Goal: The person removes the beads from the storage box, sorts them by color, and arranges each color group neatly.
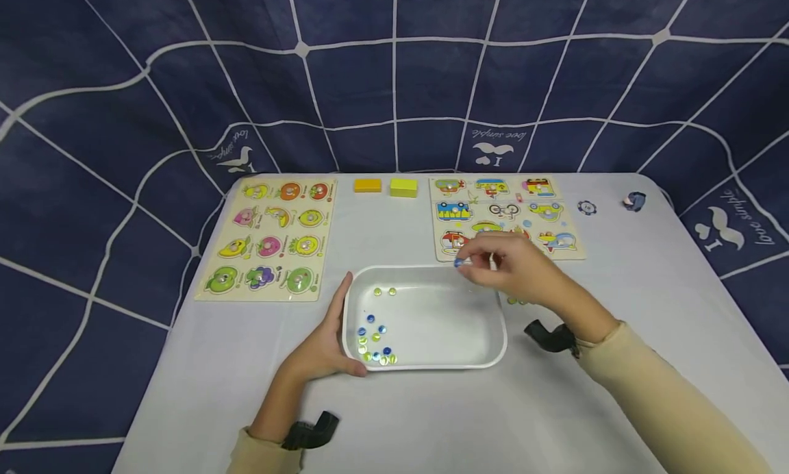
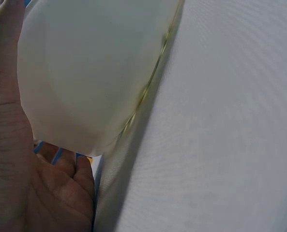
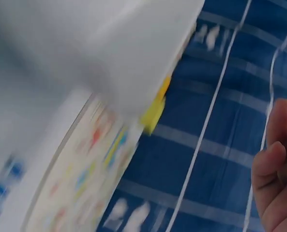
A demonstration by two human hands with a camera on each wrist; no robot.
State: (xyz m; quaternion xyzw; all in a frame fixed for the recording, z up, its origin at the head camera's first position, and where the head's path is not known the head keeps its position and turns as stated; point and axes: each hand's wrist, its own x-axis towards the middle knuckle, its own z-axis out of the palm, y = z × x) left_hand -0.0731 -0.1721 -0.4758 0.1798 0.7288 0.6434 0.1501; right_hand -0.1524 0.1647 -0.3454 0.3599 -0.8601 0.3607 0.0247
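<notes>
A white rectangular tray [image 1: 444,327] lies on the table. My left hand [image 1: 322,345] grips its left end, fingers along the side and thumb at the near corner; in the left wrist view the hand [image 2: 56,193] lies against the tray's wall [image 2: 85,82]. Several blue and yellow-green glass beads lie inside, mostly near the left end, such as a dark blue bead [image 1: 387,351]. Above the tray's far right corner, my right hand [image 1: 520,265] pinches a blue glass bead [image 1: 458,262] between thumb and fingertips. Green beads [image 1: 516,301] on the table are partly hidden below that hand.
A fruit puzzle board [image 1: 290,227] lies at the back left, a vehicle puzzle board [image 1: 533,224] at the back right. Orange [image 1: 368,185] and yellow blocks [image 1: 403,188] stand between them. A poker chip [image 1: 587,207] and a small dark figurine [image 1: 634,201] are at the far right.
</notes>
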